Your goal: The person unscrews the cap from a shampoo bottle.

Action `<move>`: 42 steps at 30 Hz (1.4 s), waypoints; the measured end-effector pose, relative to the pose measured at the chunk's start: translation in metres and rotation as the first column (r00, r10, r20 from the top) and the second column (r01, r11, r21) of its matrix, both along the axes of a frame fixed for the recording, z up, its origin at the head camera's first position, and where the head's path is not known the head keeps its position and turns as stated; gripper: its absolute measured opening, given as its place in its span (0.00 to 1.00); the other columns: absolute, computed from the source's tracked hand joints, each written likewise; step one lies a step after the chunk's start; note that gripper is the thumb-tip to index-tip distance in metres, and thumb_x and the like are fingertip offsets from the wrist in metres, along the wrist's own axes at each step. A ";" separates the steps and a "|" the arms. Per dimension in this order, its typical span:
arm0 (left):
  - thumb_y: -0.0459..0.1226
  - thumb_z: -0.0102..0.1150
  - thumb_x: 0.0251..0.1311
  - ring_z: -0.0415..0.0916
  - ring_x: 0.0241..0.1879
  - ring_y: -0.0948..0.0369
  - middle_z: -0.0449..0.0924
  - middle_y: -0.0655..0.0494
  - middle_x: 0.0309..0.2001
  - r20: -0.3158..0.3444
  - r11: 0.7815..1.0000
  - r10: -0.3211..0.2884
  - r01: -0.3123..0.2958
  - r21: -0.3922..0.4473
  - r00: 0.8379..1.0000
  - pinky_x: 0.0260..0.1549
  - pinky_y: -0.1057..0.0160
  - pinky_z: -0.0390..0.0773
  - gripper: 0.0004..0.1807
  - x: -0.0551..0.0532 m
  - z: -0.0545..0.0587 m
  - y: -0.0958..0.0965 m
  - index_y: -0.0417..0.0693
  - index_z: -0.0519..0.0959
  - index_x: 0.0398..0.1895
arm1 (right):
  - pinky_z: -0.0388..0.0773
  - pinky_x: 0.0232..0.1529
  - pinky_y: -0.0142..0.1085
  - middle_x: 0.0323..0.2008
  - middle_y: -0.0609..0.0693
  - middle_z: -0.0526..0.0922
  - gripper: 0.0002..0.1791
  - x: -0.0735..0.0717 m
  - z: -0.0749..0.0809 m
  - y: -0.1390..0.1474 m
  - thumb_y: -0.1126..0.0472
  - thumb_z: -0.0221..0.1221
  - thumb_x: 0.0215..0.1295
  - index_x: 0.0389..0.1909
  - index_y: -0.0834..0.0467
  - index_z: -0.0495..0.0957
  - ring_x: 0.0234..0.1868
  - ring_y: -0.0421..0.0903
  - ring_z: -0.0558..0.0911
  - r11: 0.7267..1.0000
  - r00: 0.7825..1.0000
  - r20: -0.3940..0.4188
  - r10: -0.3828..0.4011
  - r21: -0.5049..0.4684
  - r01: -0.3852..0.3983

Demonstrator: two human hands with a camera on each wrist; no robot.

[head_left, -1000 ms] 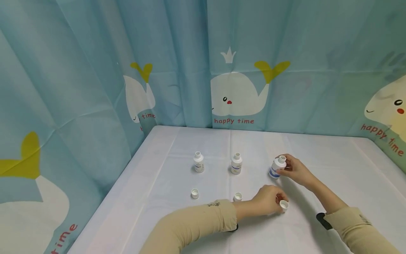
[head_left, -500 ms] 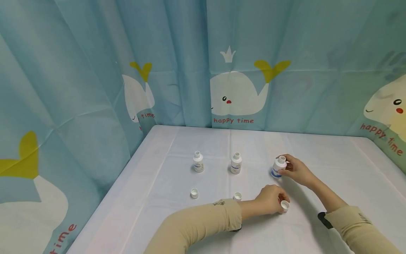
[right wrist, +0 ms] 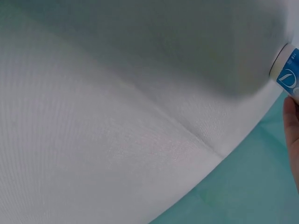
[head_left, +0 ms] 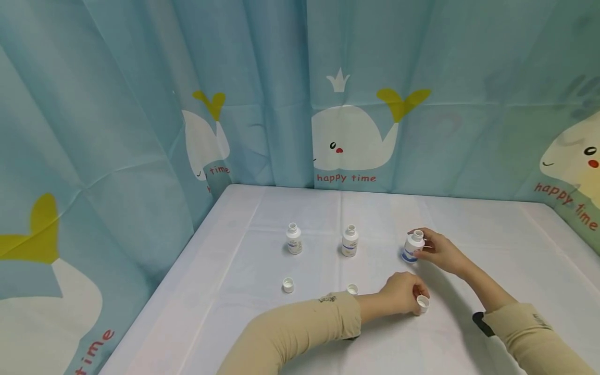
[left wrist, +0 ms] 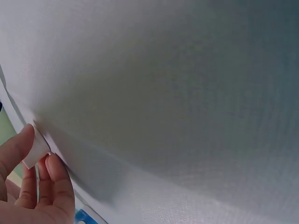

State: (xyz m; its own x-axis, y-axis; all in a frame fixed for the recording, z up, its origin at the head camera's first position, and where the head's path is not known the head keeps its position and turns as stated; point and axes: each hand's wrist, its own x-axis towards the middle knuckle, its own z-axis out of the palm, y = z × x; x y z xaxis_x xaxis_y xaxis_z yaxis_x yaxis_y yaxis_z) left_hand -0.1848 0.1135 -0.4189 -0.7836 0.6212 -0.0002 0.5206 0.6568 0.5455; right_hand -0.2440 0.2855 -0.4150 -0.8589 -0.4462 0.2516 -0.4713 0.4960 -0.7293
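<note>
My right hand (head_left: 442, 252) grips a small white bottle (head_left: 413, 246) with a blue label, its uncapped neck pointing up. The right wrist view shows the blue-labelled side of that bottle (right wrist: 288, 70) at its right edge, with a finger (right wrist: 290, 121) against it. Nearer to me, my left hand (head_left: 400, 292) pinches a white bottle cap (head_left: 423, 303), hollow side up, close over the table. In the left wrist view, thumb and fingers hold the cap (left wrist: 36, 151) between them.
Two more uncapped white bottles stand upright, one at the left (head_left: 294, 239) and one in the middle (head_left: 349, 241). In front of each lies a cap: the left cap (head_left: 288, 285) and the middle cap (head_left: 352, 289), partly behind my left sleeve. A blue curtain (head_left: 272, 104) hangs behind the white table (head_left: 244, 333).
My left hand has slid slightly to the right with the cap. The bottle in my right hand has shifted slightly to the right and stands a little more upright.
</note>
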 end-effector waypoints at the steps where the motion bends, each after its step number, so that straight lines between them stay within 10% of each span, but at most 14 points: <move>1: 0.32 0.74 0.37 0.65 0.20 0.79 0.81 0.67 0.23 0.002 1.000 0.002 -0.002 -0.004 1.000 0.23 0.85 0.59 0.14 0.000 0.000 0.000 0.54 0.85 0.31 | 0.74 0.41 0.15 0.44 0.70 0.76 0.24 0.000 0.000 0.000 0.75 0.60 0.57 0.53 0.78 0.65 0.43 0.17 0.70 1.000 1.000 -0.001 0.005 0.002 -0.005; 21: 0.33 0.74 0.37 0.64 0.19 0.77 0.76 0.68 0.19 0.015 0.999 0.027 -0.026 -0.043 1.000 0.21 0.83 0.60 0.14 -0.003 -0.001 0.005 0.55 0.83 0.30 | 0.81 0.45 0.30 0.47 0.68 0.76 0.25 -0.004 0.007 -0.002 0.71 0.62 0.58 0.54 0.74 0.66 0.42 0.17 0.68 0.993 0.998 0.047 -0.036 0.113 0.030; 37: 0.32 0.75 0.37 0.65 0.20 0.77 0.77 0.68 0.20 0.036 0.999 0.016 -0.015 -0.045 0.999 0.21 0.83 0.60 0.17 0.002 0.000 0.010 0.56 0.83 0.34 | 0.75 0.41 0.18 0.46 0.69 0.75 0.27 0.001 0.005 0.007 0.72 0.63 0.55 0.54 0.77 0.65 0.40 0.20 0.71 0.997 0.994 0.100 -0.035 0.077 0.027; 42: 0.32 0.75 0.37 0.66 0.21 0.77 0.80 0.67 0.22 0.059 0.999 0.029 -0.027 -0.033 0.998 0.23 0.84 0.60 0.20 0.002 0.000 0.009 0.56 0.82 0.37 | 0.81 0.46 0.36 0.49 0.72 0.73 0.33 0.004 0.003 0.008 0.72 0.63 0.54 0.58 0.79 0.60 0.46 0.41 0.80 0.997 0.993 0.121 -0.017 0.074 0.008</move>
State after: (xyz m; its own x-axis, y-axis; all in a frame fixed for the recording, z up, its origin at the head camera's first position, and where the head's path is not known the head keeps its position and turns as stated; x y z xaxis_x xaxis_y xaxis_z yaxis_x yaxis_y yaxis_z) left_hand -0.1828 0.1223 -0.4192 -0.7988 0.5978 -0.0670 0.4689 0.6886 0.5531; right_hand -0.2397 0.2939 -0.4121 -0.8867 -0.4486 0.1120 -0.3750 0.5558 -0.7419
